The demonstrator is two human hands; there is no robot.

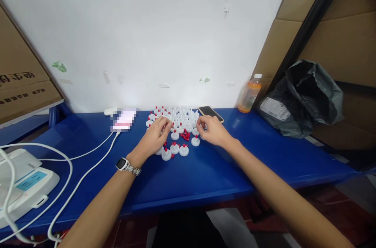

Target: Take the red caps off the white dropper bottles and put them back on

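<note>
The left hand (155, 135) is curled with its fingertips pinched together over a small white cap at the near edge of the cluster, though whether it truly grips that cap or only touches it is too small to tell; the right hand (212, 130) is likewise bent, its fingers (201, 122) closed on something tiny at the cluster's right side, and what it holds cannot be made out. Between the two hands lies a cluster of white caps (175, 119), smooth round plastic discs, most carrying a little red tip that points straight up, so each stands on its flat base. A loose heap of red pieces (185, 136), small and glossy, sits in the middle, just beside the nearer caps. All of this rests on a blue table (205, 169) with a sleek, slightly shiny surface, set against a scuffed white wall. A metal-banded wristwatch (125, 166) circles the left wrist. Behind the right hand a dark phone (210, 112) lies flat, its long axis running diagonally away. Farther right stands an upright plastic bottle (249, 94) holding orange liquid, white-capped, near a crumpled black bag (305, 99) with a label. White cables (88, 168) loop across the table's left side toward a white device (26, 185).
</note>
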